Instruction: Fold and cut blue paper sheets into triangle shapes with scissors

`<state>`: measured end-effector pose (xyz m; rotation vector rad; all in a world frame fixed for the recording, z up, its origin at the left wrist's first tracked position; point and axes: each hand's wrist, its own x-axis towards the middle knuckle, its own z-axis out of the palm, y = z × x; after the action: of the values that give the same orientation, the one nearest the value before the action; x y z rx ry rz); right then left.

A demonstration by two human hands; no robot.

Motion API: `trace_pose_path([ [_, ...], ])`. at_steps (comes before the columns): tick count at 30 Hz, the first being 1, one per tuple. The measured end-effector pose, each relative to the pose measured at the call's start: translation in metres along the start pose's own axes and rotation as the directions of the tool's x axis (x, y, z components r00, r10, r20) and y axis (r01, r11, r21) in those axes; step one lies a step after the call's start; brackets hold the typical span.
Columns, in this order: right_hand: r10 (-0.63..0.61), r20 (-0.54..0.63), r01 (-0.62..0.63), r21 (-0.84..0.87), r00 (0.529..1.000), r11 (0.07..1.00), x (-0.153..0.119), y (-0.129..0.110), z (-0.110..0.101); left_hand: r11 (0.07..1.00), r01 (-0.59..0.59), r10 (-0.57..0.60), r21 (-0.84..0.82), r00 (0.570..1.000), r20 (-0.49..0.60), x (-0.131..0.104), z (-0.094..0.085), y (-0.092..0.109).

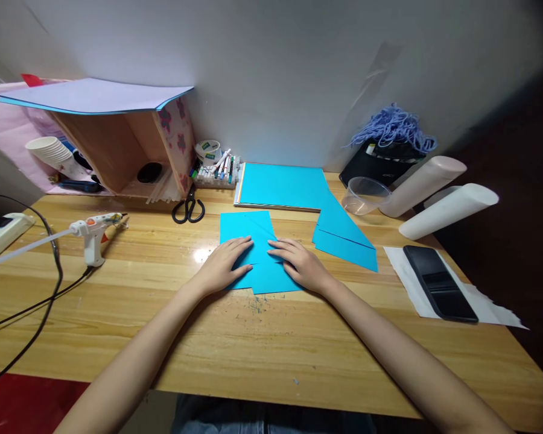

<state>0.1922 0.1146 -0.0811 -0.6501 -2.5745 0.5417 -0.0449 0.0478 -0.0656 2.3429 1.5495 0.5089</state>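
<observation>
no legible text, not even on the tape roll [207, 149] labels

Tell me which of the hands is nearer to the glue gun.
Left. The left hand lies on the blue paper, right of the glue gun; the right hand is farther right.

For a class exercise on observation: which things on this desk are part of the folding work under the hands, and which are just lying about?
In use: left hand and right hand, both flat on the folded blue sheet.

Lying about: blue paper stack, cut blue pieces, scissors, glue gun, marker set, plastic cup, phone.
</observation>
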Motion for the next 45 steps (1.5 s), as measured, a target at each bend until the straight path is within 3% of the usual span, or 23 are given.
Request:
trace_pose_path([
  [13,0.006,0.011,-0.006,-0.001,1.000,1.000,0.000,0.001,0.001,0.992,-0.011,0.008,0.126,1.000,0.030,-0.001,0.002,0.000],
  [24,0.002,0.001,-0.002,0.027,1.000,1.000,0.001,-0.001,0.001,0.971,0.029,-0.038,0.238,0.999,0.032,-0.001,0.009,0.012],
  [32,0.046,-0.081,-0.049,-0.042,0.996,0.998,0.000,0.001,0.001,0.964,0.056,-0.068,0.260,0.997,0.037,0.001,0.010,0.017],
  [39,0.196,-0.215,-0.237,-0.185,0.957,0.954,-0.007,-0.001,-0.009,0.965,0.051,-0.063,0.256,0.997,0.037,0.000,0.008,0.018],
  [42,0.207,-0.228,-0.262,-0.247,0.952,0.933,-0.010,0.002,-0.017,0.967,0.050,-0.060,0.251,0.998,0.032,0.000,0.009,0.017],
  [45,0.153,-0.163,-0.194,-0.278,0.975,0.941,-0.013,0.008,-0.027,0.967,0.047,-0.055,0.251,0.998,0.025,0.000,0.010,0.017],
])
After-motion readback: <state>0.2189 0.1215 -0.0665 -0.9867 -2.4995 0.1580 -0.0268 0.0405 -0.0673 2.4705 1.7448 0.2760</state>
